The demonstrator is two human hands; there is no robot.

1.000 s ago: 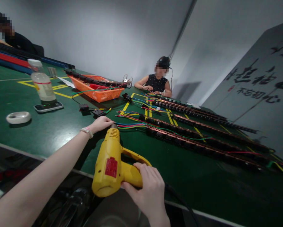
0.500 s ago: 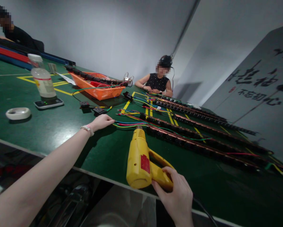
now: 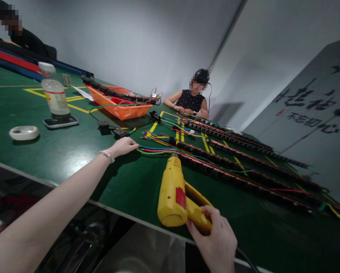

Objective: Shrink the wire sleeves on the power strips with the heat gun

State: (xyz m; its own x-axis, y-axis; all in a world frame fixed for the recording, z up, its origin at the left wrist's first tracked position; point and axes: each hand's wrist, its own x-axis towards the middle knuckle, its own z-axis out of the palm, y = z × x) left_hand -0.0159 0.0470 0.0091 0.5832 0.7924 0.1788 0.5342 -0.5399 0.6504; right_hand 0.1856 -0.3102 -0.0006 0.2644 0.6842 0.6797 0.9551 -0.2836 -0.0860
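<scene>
Left fingers (image 3: 133, 144) pinching wires (image 3: 156, 150), heat gun (image 3: 172, 193) near, basket (image 3: 133, 111) (orange, loaded) beyond

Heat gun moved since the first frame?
Yes, to the right. Judged against the basket, the heat gun has gone from left of its right end to past it, away from the left hand.

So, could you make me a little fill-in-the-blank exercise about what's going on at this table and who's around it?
1. The right hand holds a mostly ____ heat gun, while the left hand pinches some wires.
2. The basket on the table is ____.
3. The bottle has a ____ cap.
4. Besides the one holding the heat gun, ____ people are in view.

Missing words: yellow; orange; white; two.
</scene>
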